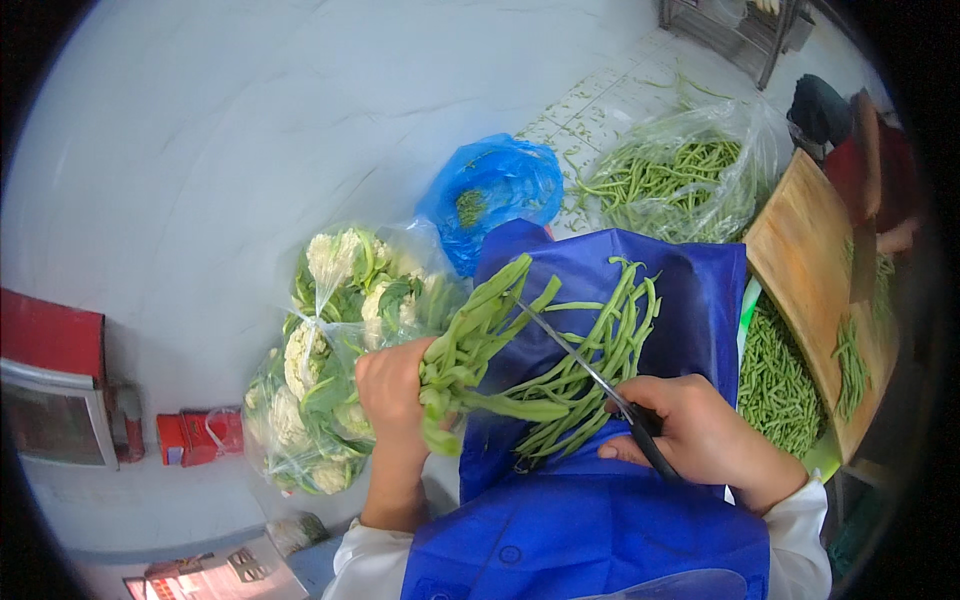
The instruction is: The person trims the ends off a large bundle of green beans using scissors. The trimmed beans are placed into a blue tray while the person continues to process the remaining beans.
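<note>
My left hand is closed around a bunch of long green beans, with their ends sticking out above and to the right. In my right hand is a pair of scissors with black handles and long metal blades. The blades point up and left, and their tip reaches the upper part of the held bunch. Whether a bean lies between the blades I cannot tell. More loose green beans lie on the blue apron over my lap, beneath the scissors.
Bagged cauliflower stands at the left. Ahead are a blue plastic bag with green scraps and a clear bag of beans. Cut beans fill a container at right, beside a wooden board. Another person's hand is behind it.
</note>
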